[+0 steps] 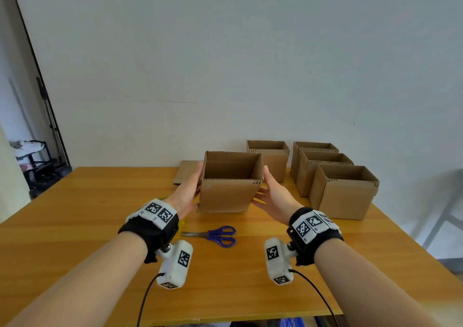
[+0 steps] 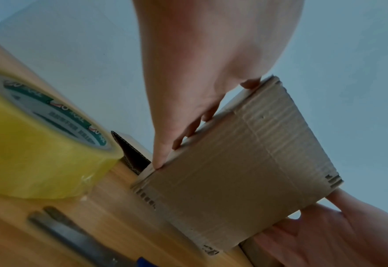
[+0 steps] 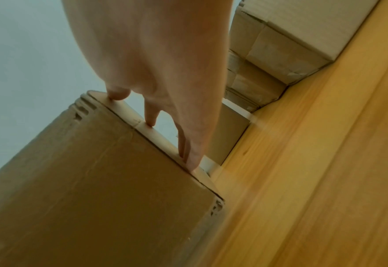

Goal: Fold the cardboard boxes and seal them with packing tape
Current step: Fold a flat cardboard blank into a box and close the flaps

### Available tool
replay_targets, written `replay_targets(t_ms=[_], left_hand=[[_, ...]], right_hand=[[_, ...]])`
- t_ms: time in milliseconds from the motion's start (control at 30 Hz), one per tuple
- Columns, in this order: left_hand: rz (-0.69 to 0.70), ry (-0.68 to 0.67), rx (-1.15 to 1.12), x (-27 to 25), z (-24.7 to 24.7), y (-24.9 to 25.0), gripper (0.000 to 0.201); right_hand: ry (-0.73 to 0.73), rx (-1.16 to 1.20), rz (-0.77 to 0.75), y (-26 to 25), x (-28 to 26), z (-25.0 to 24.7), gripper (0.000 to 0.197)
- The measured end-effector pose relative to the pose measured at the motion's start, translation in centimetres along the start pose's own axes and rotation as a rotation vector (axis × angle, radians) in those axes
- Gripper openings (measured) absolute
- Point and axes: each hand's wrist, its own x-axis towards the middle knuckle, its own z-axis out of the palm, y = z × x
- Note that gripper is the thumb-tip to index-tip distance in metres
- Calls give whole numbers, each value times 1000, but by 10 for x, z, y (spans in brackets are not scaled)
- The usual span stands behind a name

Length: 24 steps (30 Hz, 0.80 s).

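An open-topped brown cardboard box (image 1: 226,196) sits upright at the middle of the wooden table (image 1: 75,226); I cannot tell whether it rests on the wood or hovers just above it. My left hand (image 1: 190,189) lies flat against its left wall with straight fingers (image 2: 188,130). My right hand (image 1: 273,194) presses the right wall the same way, fingertips (image 3: 151,119) on the cardboard (image 3: 97,180). A roll of yellowish packing tape (image 2: 39,144) stands on the table near my left wrist, mostly hidden in the head view.
Blue-handled scissors (image 1: 213,235) lie just in front of the box. A flat unfolded cardboard piece (image 1: 186,174) lies behind my left hand. Several other open boxes (image 1: 345,194) stand in a group at the right back, near the white wall.
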Motion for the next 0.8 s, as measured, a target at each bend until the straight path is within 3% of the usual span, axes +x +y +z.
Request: replay_targets(t_ms=[267, 367, 500, 667, 800], left_hand=[[16, -10, -12, -4, 1, 2, 102], [25, -29, -28, -5, 0, 1, 105], [25, -39, -28, -7, 0, -1, 108], [31, -22, 2, -9, -1, 0, 121], [38, -23, 33, -12, 0, 3, 107]], right_hand=[[-31, -136, -13, -4, -1, 3, 74], [-91, -132, -61, -3, -2, 4, 80], [-132, -127, -138, -3, -3, 5, 57], [-153, -82, -124, 0, -3, 4, 55], [-133, -31, -112, 1, -2, 5, 54]])
